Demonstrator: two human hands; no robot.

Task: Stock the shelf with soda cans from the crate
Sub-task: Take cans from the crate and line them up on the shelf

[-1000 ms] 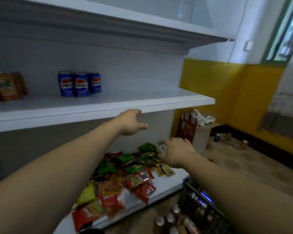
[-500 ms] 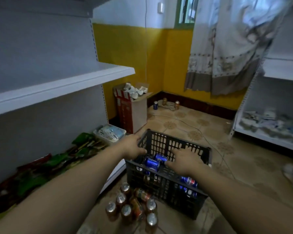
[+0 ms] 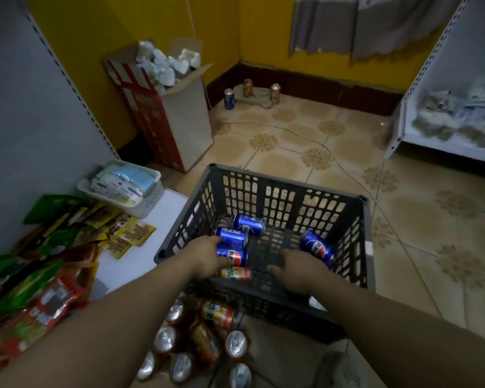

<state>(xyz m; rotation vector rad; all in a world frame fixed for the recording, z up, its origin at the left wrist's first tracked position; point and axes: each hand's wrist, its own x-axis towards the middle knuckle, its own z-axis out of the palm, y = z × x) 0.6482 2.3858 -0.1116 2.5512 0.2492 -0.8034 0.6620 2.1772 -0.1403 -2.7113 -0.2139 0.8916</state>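
Note:
A black plastic crate [image 3: 290, 182] stands on the tiled floor in front of me. Three blue soda cans lie on their sides at its left: one at the back [image 3: 249, 224], one in the middle [image 3: 233, 238], one nearer me [image 3: 233, 256]. Another blue can [image 3: 317, 247] lies at the right, and an orange can [image 3: 235, 273] by the near wall. My left hand [image 3: 206, 257] is inside the crate against the nearest blue can, thumb above it and fingers below; the grip is unclear. My right hand [image 3: 298, 271] hovers with fingers spread, just left of the right blue can.
Several orange cans [image 3: 202, 341] stand on the floor just before the crate. Snack packets [image 3: 39, 264] and a white basket [image 3: 123, 189] fill the low shelf at left. A cardboard box [image 3: 177, 116], three cans by the wall [image 3: 229, 98] and a floor cable [image 3: 333, 155] lie beyond. A white shelf unit [image 3: 448, 133] stands at right.
My view has swung from the upper shelf down to the crate. Both hands dropped from the shelf edge into the crate, and the left one has reached the blue cans.

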